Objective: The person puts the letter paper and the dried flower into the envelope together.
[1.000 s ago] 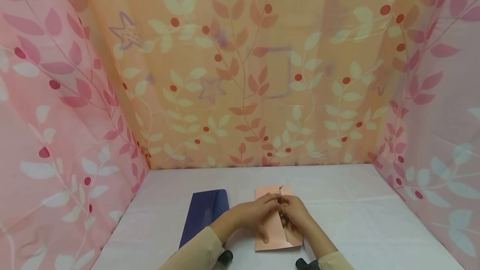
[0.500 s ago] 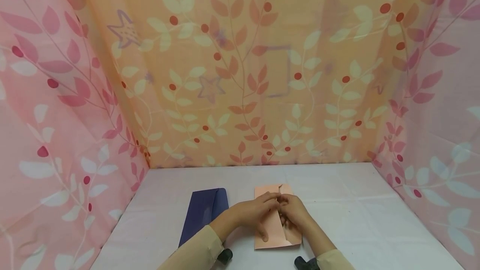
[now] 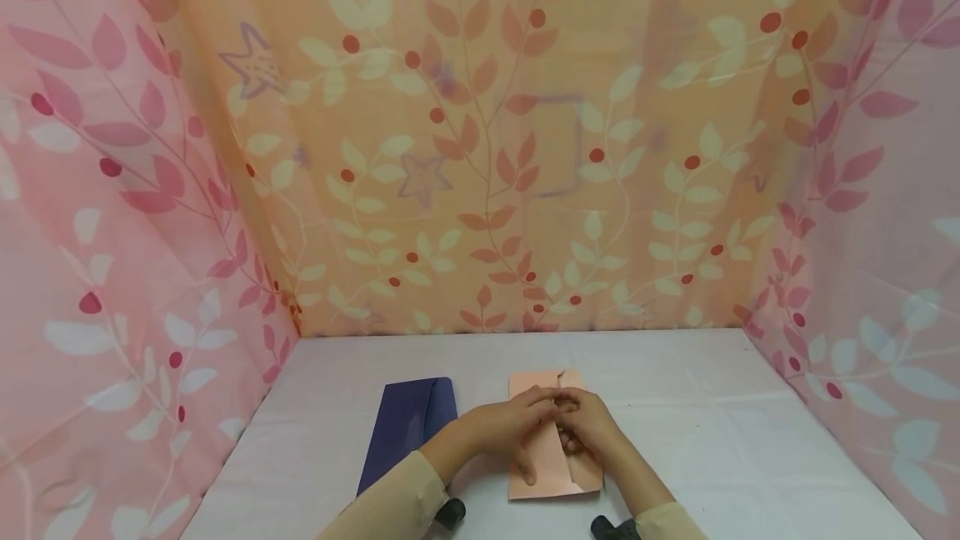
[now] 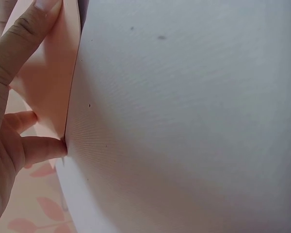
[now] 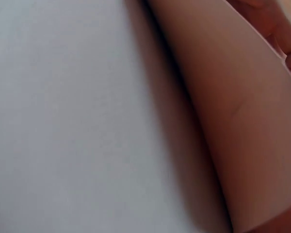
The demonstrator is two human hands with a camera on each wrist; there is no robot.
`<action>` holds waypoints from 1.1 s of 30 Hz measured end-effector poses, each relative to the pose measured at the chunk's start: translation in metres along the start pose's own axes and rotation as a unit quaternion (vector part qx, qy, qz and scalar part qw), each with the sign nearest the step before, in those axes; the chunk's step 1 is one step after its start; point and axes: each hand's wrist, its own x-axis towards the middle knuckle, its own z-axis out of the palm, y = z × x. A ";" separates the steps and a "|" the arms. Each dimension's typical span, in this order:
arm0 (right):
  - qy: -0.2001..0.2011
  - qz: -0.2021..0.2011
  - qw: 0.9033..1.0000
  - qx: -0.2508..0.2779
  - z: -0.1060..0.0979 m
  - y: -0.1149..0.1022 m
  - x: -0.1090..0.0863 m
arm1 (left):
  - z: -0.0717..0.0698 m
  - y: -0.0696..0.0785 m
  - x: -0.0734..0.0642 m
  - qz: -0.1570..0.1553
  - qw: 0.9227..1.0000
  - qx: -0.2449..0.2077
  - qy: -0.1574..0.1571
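A peach paper envelope (image 3: 543, 473) lies upright-wise on the white table, its long opening and a loose flap along the right side. My left hand (image 3: 501, 430) rests on it from the left, thumb on the paper toward the near end and fingers reaching to the opening. In the left wrist view the thumb presses the envelope (image 4: 51, 82) while other fingers touch its edge. My right hand (image 3: 591, 422) pinches the flap edge with curled fingers, its fingertips meeting those of the left hand. Close up, the right wrist view shows the paper (image 5: 242, 111), slightly bowed; most of the hand is hidden there.
A dark blue envelope (image 3: 397, 432) lies left of the peach one, partly under the left forearm. The white table (image 3: 712, 440) runs back to a floral orange curtain (image 3: 480, 140), with pink curtains (image 3: 97, 257) at the sides.
Both hands stay at the same place on the peach envelope. The right hand's fingers have shifted slightly toward the left hand's fingertips.
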 end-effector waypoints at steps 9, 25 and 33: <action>-0.069 -0.020 0.997 0.004 -0.019 0.000 -0.011 | -0.002 0.003 0.000 -0.019 1.000 -0.003 -0.002; -0.045 -0.037 0.993 -0.106 -0.038 -0.012 -0.032 | -0.002 0.007 0.005 -0.025 0.999 0.003 -0.028; 0.004 -0.066 0.978 -0.198 -0.045 -0.018 -0.040 | -0.009 0.010 0.008 -0.026 0.998 0.032 -0.047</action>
